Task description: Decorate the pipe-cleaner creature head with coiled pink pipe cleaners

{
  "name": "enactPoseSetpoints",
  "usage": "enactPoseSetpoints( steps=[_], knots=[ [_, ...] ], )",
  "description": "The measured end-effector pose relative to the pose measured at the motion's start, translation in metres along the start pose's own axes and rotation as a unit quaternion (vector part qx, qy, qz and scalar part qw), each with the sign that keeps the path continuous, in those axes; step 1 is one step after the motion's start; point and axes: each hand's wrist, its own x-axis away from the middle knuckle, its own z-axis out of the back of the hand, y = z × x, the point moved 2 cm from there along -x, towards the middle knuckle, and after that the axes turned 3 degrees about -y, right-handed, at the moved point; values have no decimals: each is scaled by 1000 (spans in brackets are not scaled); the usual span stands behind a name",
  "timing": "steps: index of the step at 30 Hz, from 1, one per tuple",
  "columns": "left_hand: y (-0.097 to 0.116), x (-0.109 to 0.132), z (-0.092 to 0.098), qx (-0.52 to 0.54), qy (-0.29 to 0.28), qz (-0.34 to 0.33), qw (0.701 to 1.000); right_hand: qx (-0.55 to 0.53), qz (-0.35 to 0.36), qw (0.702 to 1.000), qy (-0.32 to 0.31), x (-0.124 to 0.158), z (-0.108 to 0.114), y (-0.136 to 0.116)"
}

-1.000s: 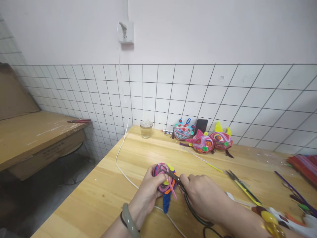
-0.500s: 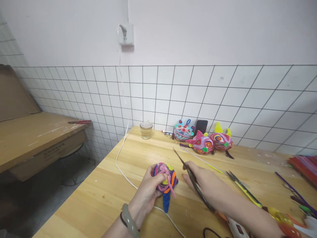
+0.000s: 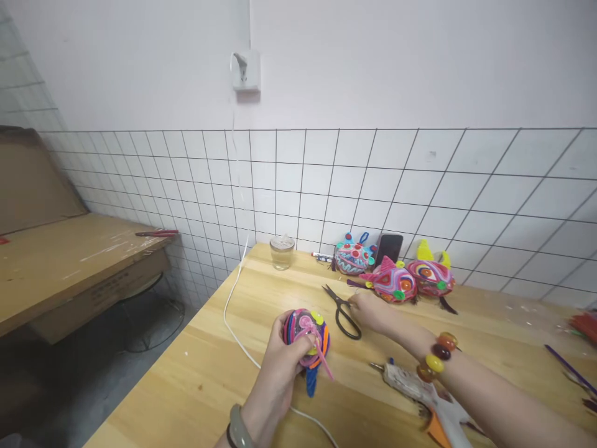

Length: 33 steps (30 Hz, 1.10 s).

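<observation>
My left hand (image 3: 278, 368) is closed around a round craft ball (image 3: 305, 333) wound from pink, purple, orange and blue pipe cleaners, held just above the wooden table (image 3: 200, 379). My right hand (image 3: 373, 311) reaches forward with its fingers stretched out, the tips at the handle of black scissors (image 3: 342, 309) that lie flat on the table. A bead bracelet (image 3: 436, 358) sits on that wrist.
A glue gun (image 3: 420, 392) lies at the front right. Three colourful craft figures (image 3: 392, 280) and a phone (image 3: 389, 249) stand by the tiled wall, with a glass jar (image 3: 282, 252) to their left. A white cable (image 3: 233, 305) hangs from a socket (image 3: 246, 70). Pipe cleaners (image 3: 585, 323) lie far right.
My right hand carried the scissors away from the craft ball, forward across the table, and they now lie flat there. The left hand kept hold of the ball.
</observation>
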Motion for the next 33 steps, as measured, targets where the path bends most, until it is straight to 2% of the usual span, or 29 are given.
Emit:
enactPoseSetpoints(
  steps=[3,6,11,14,22,30,33],
  knots=[
    [1,-2,3,0,1,-1,1000,-56,91,994,10,8,10,-26],
    [2,-3,3,-5,-5,0,1000,-106,168,980,6,25,11,-55],
    [3,-6,2,-6,25,8,1000,-151,268,949,71,36,15,-79],
    [1,-8,3,-7,31,18,999,-160,275,947,35,32,17,-81],
    [4,-7,5,39,16,21,999,-219,213,952,-15,12,15,-80],
    [7,-7,6,56,-27,41,997,-202,225,952,-42,10,17,-83],
    [7,-7,7,35,-22,40,998,-190,235,952,-49,12,18,-84]
  ],
)
